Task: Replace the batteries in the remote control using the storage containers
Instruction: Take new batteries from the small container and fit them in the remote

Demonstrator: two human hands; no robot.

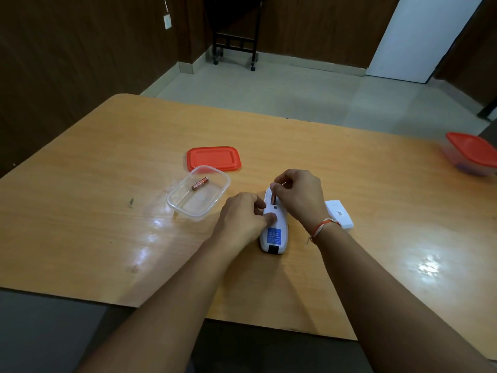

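A white remote control (274, 232) lies face down on the wooden table (107, 157), its battery bay uncovered. My left hand (242, 216) grips the remote's left side, thumb on its back. My right hand (298, 195) pinches a copper-coloured battery (273, 198) that sits in the bay. The remote's white battery cover (339, 214) lies just right of my right wrist. An open clear container (177, 203) to the left holds one copper battery (199, 183). Its red lid (213, 158) lies behind it.
A second clear container with a red lid on it (472, 153) stands at the table's far right edge. Beyond the table are a tiled floor, a black wheeled stand (234, 44) and wood-panelled walls. The near table edge runs below my forearms.
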